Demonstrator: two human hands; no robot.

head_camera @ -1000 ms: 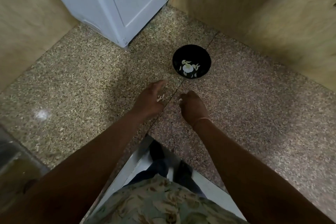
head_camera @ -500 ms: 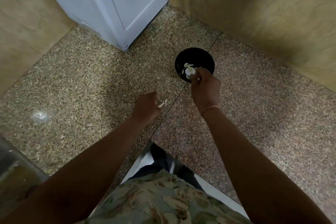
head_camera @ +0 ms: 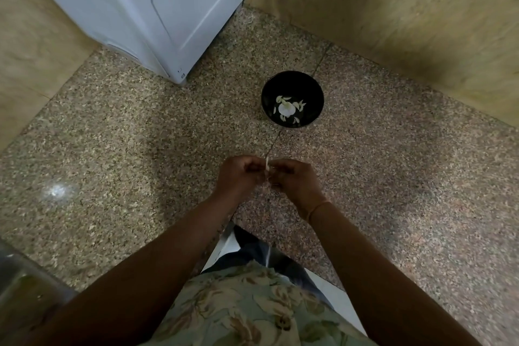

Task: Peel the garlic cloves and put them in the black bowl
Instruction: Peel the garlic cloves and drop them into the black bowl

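**Right hand [head_camera: 292, 180] back from the round black bowl [head_camera: 316, 84]**

Both my right hand and my left hand [head_camera: 241, 174] now pinch a small pale garlic clove [head_camera: 266, 166] between the fingertips, above the speckled granite counter [head_camera: 140, 135] and well short of the bowl, where peeled cloves [head_camera: 288, 109] lie. If the papery skin gives suddenly, I judge the clove could shoot out and skitter off the counter.

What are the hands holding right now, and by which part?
Both hold one small garlic piece between them: the left hand pinches its left side, the right hand its right. Only a white sliver shows, so the exact grip cannot be told.
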